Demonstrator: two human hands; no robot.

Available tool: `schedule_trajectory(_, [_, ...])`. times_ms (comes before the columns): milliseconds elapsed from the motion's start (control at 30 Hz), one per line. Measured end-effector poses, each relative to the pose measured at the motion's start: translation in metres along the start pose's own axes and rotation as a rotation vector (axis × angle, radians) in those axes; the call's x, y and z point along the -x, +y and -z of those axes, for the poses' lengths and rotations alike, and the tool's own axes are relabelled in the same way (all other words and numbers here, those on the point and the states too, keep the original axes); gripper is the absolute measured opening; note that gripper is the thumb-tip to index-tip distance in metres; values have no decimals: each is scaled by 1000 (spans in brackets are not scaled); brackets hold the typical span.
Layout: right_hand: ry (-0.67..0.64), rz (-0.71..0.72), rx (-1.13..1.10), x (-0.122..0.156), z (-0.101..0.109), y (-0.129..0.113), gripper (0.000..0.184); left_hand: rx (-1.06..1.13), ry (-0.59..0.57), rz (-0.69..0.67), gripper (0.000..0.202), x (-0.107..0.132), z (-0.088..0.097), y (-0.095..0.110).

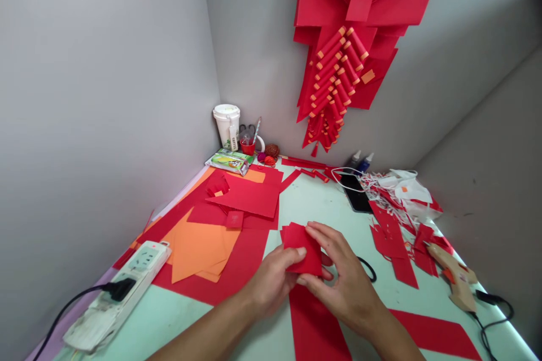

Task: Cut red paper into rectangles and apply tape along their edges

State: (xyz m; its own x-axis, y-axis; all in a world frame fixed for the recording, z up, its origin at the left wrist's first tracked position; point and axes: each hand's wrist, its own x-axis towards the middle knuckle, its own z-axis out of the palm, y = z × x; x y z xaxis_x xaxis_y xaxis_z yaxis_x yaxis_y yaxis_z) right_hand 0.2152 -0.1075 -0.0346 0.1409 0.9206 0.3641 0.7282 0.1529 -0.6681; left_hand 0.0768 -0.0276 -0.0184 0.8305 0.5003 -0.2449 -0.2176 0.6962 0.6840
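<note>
A small stack of red paper squares is held in front of me, slightly above the table. My left hand pinches its left side, thumb on top. Against its top and right edges my right hand is closed, with the thumb at the lower corner. Beneath both hands lies a long red paper strip. A black loop, perhaps a scissors handle, shows behind my right hand; the rest of it is hidden.
Orange sheets lie on red paper at left, beside a power strip. A glue gun, paper scraps and a phone are at right. A white cup stands behind; a red paper decoration hangs on the wall.
</note>
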Motion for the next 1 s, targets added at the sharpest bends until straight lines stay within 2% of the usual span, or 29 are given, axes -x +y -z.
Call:
schedule_trajectory(67, [-6, -61, -77, 1, 0, -3, 67, 47, -46, 10, 32, 1, -1, 1])
schedule_trajectory(167, [-8, -152, -180, 2, 1, -7, 63, 176, -182, 64, 51, 2, -1, 8])
schedule_trajectory(233, [5, -168, -216, 1, 2, -8, 62, 237, -261, 114, 61, 2, -1, 14])
schedule_trajectory(300, [20, -149, -200, 1, 3, -8, 61, 254, -294, 149, 61, 1, 2, 18])
schedule_trajectory(467, [54, -62, -84, -1, 5, -4, 63, 216, -282, 117, 48, -4, 12, 15])
schedule_trajectory(700, [6, -54, -82, -1, 3, 0, 67, 127, -259, 75, 55, -5, 24, 11])
schedule_trajectory(867, [-29, -25, -108, 1, 3, 1, 68, 120, -263, 68, 51, -4, 23, 13])
schedule_trajectory(1000, [-25, 24, -160, 1, 3, 4, 66, 189, -259, 127, 48, -4, 19, 16])
